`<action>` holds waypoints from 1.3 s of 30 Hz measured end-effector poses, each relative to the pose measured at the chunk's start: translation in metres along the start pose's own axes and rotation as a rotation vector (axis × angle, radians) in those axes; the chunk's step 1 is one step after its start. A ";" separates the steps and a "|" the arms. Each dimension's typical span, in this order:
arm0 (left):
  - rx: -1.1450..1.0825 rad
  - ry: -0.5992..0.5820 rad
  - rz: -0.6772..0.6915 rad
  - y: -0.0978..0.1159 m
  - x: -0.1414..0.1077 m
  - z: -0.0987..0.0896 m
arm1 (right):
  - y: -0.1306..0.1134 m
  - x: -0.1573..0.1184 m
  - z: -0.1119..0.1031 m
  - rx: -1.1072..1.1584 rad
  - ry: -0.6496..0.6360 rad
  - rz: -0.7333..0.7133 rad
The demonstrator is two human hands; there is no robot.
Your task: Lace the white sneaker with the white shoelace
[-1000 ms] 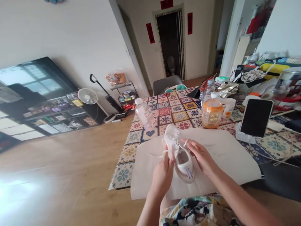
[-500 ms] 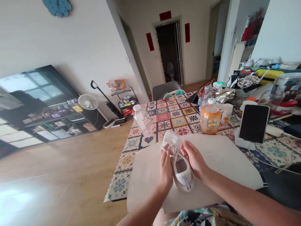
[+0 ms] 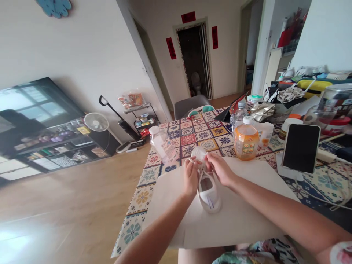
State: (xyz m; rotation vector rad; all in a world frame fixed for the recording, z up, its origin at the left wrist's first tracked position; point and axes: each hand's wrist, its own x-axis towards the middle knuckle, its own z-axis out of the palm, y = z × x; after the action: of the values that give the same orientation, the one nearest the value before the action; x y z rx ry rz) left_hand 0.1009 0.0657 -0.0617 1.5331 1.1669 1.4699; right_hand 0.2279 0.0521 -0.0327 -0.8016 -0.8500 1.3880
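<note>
A white mesh sneaker (image 3: 208, 191) lies on a cream sheet of paper (image 3: 236, 223), its heel toward me and its opening facing up. My left hand (image 3: 190, 176) and my right hand (image 3: 220, 169) both grip the upper near the toe, fingertips pinched at the white laces. The hands nearly meet there and hide part of the lacing. A clear plastic water bottle (image 3: 162, 145) stands just beyond my left hand, and a bottle of orange juice (image 3: 246, 142) stands beyond my right.
The paper rests on a patterned tile-print tablecloth (image 3: 203, 135), whose left edge drops to a wooden floor (image 3: 68, 190). A phone on a white stand (image 3: 301, 148) sits to the right. Bags, jars and foil packets (image 3: 280, 99) crowd the far right. A grey chair (image 3: 191, 106) stands at the far end.
My hands have drawn closer together and shifted up the sneaker toward its toe. The sneaker now lies flatter on the paper. The view has tilted slightly.
</note>
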 end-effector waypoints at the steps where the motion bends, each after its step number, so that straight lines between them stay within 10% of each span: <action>1: 0.004 0.009 0.027 0.006 0.009 -0.002 | -0.008 0.009 -0.001 0.001 -0.018 0.003; 8: 0.094 -0.151 0.228 0.049 0.066 -0.014 | -0.049 0.046 -0.001 -0.166 -0.206 0.015; 15: 0.487 -0.311 0.624 0.043 0.054 -0.018 | -0.040 0.027 -0.012 -0.600 -0.530 -0.033; 27: 0.442 -0.588 0.398 0.042 0.039 -0.026 | -0.027 0.021 -0.006 -0.462 -0.332 -0.096; 32: 0.524 -0.459 0.406 0.037 0.036 -0.026 | -0.026 0.031 -0.011 -0.216 -0.095 0.036; 39: 0.548 -0.300 0.550 0.033 0.038 -0.026 | -0.029 0.038 -0.016 -0.044 -0.095 0.166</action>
State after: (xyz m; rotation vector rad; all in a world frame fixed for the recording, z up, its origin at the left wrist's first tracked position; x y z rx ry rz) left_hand 0.0774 0.0869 -0.0147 2.5105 1.0603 1.2188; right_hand 0.2554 0.0897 -0.0138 -0.8614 -0.9062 1.5686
